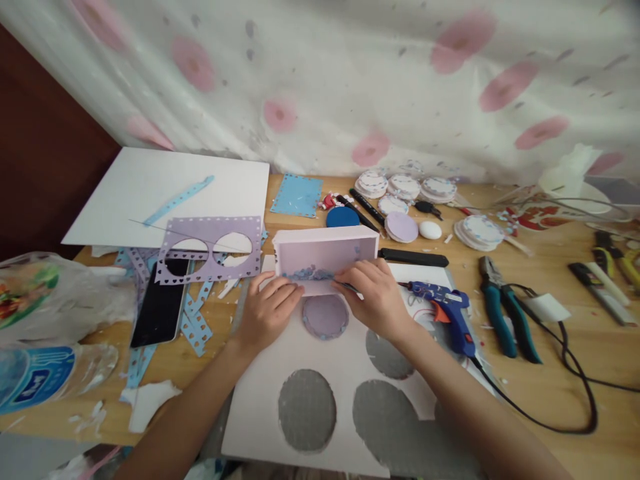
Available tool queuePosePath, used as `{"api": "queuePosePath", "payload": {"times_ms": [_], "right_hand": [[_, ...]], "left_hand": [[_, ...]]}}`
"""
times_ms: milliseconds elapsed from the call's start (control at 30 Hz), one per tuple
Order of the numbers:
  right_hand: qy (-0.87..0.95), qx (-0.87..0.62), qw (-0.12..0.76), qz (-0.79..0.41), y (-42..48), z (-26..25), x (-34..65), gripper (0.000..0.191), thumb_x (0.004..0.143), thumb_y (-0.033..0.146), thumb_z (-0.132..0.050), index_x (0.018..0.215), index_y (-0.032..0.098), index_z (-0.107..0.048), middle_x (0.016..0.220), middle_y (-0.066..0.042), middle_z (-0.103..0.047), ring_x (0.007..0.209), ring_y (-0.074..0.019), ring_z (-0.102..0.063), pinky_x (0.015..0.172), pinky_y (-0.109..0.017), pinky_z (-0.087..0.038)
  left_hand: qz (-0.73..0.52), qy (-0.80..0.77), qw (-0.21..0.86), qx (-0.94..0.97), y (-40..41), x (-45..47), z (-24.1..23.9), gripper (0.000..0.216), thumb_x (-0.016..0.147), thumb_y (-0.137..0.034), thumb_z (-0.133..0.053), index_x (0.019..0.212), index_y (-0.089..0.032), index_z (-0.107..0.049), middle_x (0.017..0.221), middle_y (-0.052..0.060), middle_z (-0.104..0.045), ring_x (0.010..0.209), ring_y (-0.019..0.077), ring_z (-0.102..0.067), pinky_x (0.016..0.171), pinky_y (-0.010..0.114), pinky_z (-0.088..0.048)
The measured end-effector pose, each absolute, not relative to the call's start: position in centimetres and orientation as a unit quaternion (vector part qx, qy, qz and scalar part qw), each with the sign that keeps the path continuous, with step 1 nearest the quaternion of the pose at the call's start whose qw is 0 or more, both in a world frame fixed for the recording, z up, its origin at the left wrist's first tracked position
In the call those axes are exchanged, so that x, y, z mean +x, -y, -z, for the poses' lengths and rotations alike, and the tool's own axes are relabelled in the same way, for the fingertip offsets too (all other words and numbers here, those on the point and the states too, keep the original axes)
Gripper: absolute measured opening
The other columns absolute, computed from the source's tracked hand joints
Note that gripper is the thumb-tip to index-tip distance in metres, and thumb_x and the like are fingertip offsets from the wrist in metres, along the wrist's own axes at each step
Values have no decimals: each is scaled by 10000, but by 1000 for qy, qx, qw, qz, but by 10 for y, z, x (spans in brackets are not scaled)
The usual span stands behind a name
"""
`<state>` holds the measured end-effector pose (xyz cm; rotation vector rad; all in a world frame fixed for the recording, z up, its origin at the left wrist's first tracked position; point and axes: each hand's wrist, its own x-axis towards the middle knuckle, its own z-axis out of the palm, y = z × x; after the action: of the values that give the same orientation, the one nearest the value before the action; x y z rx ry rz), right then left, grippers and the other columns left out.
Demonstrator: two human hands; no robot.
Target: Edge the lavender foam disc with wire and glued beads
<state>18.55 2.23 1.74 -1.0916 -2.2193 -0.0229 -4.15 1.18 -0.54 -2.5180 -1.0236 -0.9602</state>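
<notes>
A small open box (326, 235), white outside and lilac inside, sits tilted toward me with blue paper bits (313, 274) along its inner lower side. My left hand (267, 307) is closed on the box's near left edge, fingers laid over the rim. At the box's right side, my right hand (375, 293) is closed in a pinch, fingertips reaching inside. Something thin and dark shows at those fingertips, too small to name. Just below the box lies a lilac disc (325, 316) edged with blue bits, on white board (255, 407) with round cut-outs.
A blue glue gun (445, 310) and pliers (506, 313) lie right, with cables beside them. Left are a phone (161, 303), a lilac sheet (173, 230) with two holes, paper scraps and a plastic bottle (55, 373). Decorated discs (479, 231) stand behind.
</notes>
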Motion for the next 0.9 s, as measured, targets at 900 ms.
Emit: {"api": "queuePosePath", "payload": {"times_ms": [900], "right_hand": [[858,-401,320,-3,-23,-13,185,133,867,124,-522,771,214,-505,698,0,-588,681,-163,-529,686,-331,-317]], "left_hand": [[339,357,118,-862,-12,-42,6,234,839,-38,-545,947,-211,-660,817,-8,-742,831,161,-669,919,398,-393]]}}
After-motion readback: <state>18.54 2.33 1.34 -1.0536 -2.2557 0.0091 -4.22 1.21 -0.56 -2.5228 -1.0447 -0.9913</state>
